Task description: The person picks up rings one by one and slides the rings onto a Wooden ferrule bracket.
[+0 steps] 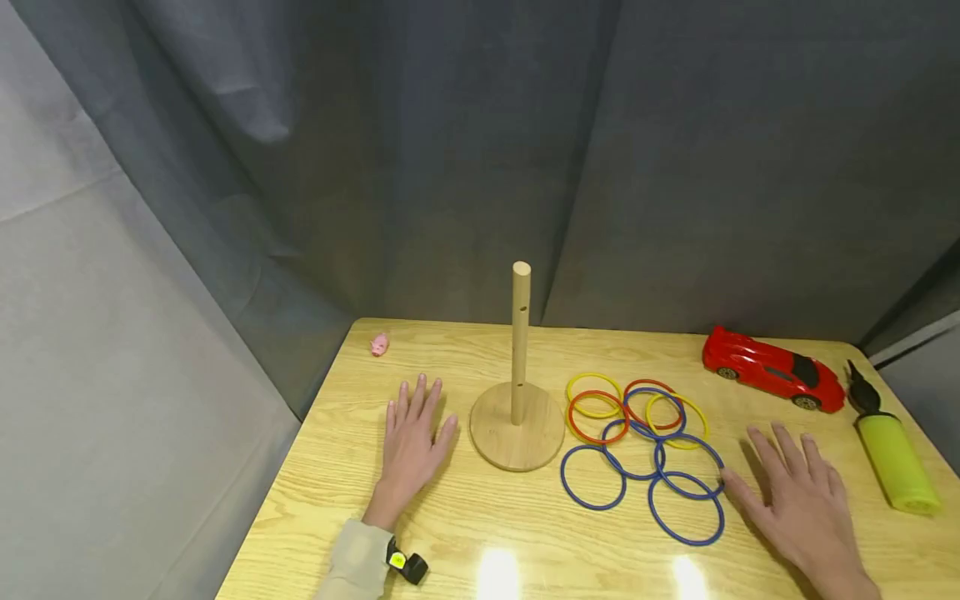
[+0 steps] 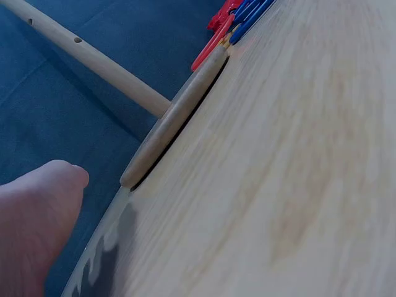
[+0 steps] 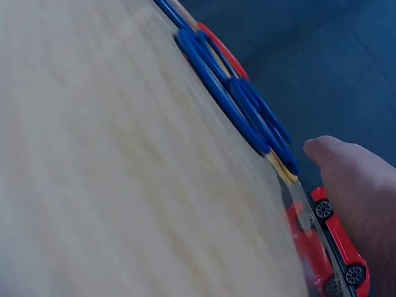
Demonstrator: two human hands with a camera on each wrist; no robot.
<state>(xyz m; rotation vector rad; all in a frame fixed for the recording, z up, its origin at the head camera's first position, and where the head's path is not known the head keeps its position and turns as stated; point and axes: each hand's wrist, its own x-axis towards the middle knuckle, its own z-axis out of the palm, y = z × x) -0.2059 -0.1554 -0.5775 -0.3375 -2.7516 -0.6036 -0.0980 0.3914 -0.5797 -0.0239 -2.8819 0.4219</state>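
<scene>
My left hand (image 1: 412,442) is held flat with fingers spread, palm down over the table's left part, holding nothing. To its right stands a wooden peg (image 1: 520,350) on a round wooden base (image 1: 487,429). My right hand (image 1: 806,508) is also palm down, fingers extended and nothing in it. Its thumb tip lies by the edge of a blue ring; whether they touch I cannot tell. Between peg and right hand, several thin rings overlap flat on the table: blue ring (image 1: 562,479), red ring (image 1: 597,392), yellow ring (image 1: 707,425). In the wrist views only each thumb (image 2: 37,216) shows.
Behind the right hand sits a red toy car (image 1: 772,367). A lime-green hand pump (image 1: 896,462) with a black nozzle lies at the table's right edge. A small pink pig figure (image 1: 379,344) is at the back left. Grey curtain (image 1: 450,167) hangs behind the table.
</scene>
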